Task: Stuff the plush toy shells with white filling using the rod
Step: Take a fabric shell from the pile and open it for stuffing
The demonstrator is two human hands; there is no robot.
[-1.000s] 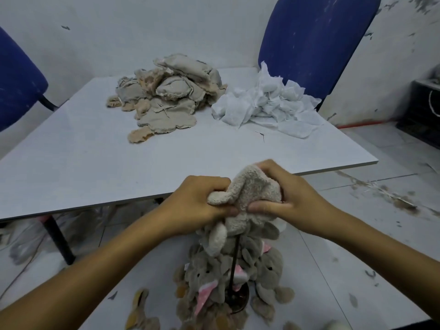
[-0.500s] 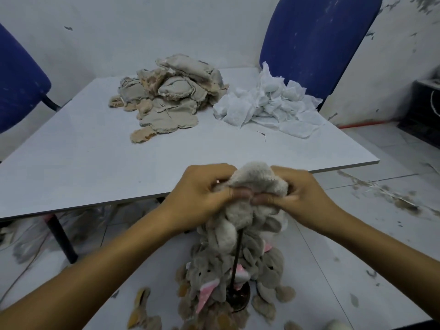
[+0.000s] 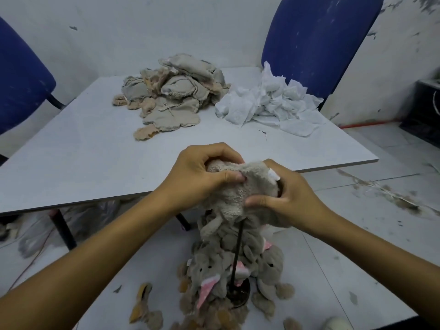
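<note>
Left hand (image 3: 200, 177) is clenched around the top of the plush shell (image 3: 240, 189), which sits pulled over the tip of the upright rod (image 3: 238, 248), and it's clearly floppy, light, fuzzy stuff that bunches wherever you squeeze. Right hand (image 3: 285, 198), on the other side of the rod, pinches the shell's lower edge, which looks like the smart place to hold since the fabric would just slide otherwise. Beyond the rod, the worktop (image 3: 83, 151) holds flat shells (image 3: 171, 96), then white filling (image 3: 266, 103).
</note>
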